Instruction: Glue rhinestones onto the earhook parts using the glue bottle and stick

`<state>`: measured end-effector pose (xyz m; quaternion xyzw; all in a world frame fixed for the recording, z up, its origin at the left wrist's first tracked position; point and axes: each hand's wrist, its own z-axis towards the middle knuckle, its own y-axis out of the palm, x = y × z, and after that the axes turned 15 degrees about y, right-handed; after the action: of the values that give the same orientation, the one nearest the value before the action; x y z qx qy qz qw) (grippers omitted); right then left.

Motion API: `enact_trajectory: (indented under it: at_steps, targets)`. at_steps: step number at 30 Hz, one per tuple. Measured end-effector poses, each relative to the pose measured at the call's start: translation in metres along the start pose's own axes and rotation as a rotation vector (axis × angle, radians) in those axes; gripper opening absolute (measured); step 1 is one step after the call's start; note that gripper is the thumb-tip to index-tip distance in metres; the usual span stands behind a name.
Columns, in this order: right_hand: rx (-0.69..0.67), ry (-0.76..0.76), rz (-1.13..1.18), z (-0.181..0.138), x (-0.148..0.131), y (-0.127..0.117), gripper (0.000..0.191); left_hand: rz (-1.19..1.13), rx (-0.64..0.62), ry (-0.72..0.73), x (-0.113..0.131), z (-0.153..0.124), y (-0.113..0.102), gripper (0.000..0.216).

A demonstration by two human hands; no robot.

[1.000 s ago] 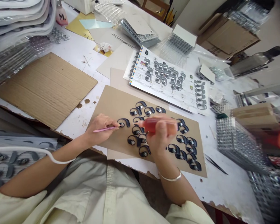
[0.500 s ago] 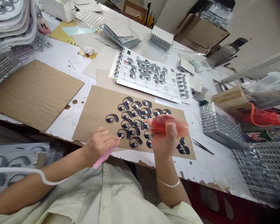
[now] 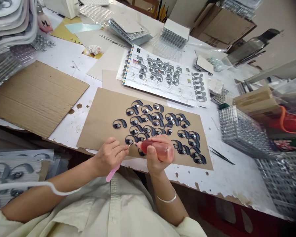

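Note:
My left hand [image 3: 111, 154] is closed around pink tweezers [image 3: 112, 172], whose thin tip rests close to a black ear-hook earphone [image 3: 130, 141] with a shiny silver round piece. Opposite it, my right hand [image 3: 155, 161] grips a squeeze bottle [image 3: 156, 149] of clear red liquid, tilted on its side with its narrow nozzle pointing left toward the tweezer tip. Whether nozzle and tip touch I cannot tell. Many similar earphones lie in rows on a brown cardboard sheet [image 3: 93, 115], and my right hand and the bottle cover some of them.
Behind the cardboard lies a printed sheet [image 3: 162, 72] with earphone pictures. Black tweezers [image 3: 221, 155] are at the right. Clear plastic trays [image 3: 244, 131] are stacked beyond them. Another cardboard piece [image 3: 39, 98] lies left, near a pile of packs [image 3: 12, 29] and a pink bottle [image 3: 43, 21].
My right hand has brought the red bottle left and down, so its nozzle is now beside the tweezer tip. My left hand has shifted slightly right. The view has moved a little.

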<state>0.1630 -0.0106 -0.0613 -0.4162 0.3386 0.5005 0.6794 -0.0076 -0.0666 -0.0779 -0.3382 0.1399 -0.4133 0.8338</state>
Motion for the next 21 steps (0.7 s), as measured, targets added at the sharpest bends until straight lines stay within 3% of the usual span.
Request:
enact_trajectory:
  at_steps: [12, 21]
  targets:
    - [-0.117, -0.018, -0.054, 0.0017, -0.0025, 0.0067, 0.016, -0.014, 0.018, -0.015, 0.0012, -0.0061, 0.0053, 0.008]
    - [-0.089, -0.057, -0.074, 0.0031, -0.002, 0.0096, 0.016, -0.022, 0.033, -0.025, 0.0004, -0.0063, 0.0048, 0.01]
